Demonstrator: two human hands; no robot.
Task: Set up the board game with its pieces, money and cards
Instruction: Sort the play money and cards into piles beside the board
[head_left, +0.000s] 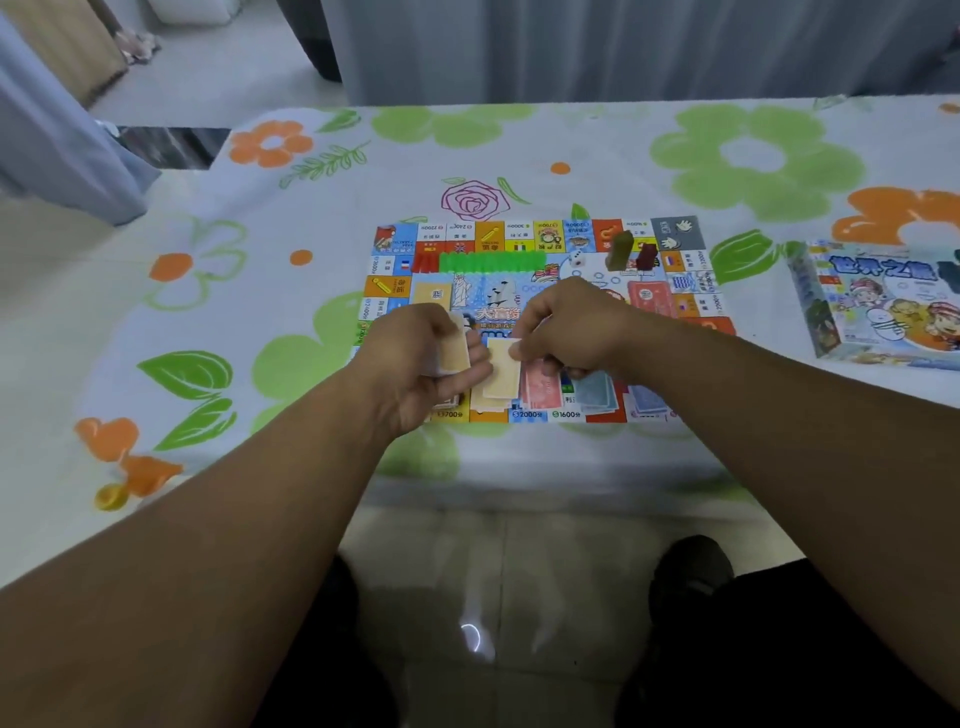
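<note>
The left hand (415, 364) grips a stack (457, 354) of yellow notes as the right hand (571, 332) pinches one note (503, 365), long axis pointing away from the person, just above the yellow pile (485, 404) at the near edge of the board (387, 287), left of the red pile (543, 387).

One game board (467, 231) lies under two hands: the left hand (415, 364) holds one yellow stack (457, 353), and the right hand (571, 327) pinches one single yellow note (501, 364). Just nearer than the hands lie four note piles: yellow pile (485, 404), red pile (543, 387), pale blue pile (597, 392) and blue pile (647, 400). Beyond the hands are two pawns, an olive pawn (621, 252) and a dark red pawn (647, 257). There too are one die (575, 258) and two decks, a yellow deck (432, 295) and a red deck (649, 297). The green houses (493, 261) are too blurred to count. One box (883, 306) lies well right of the right hand.
</note>
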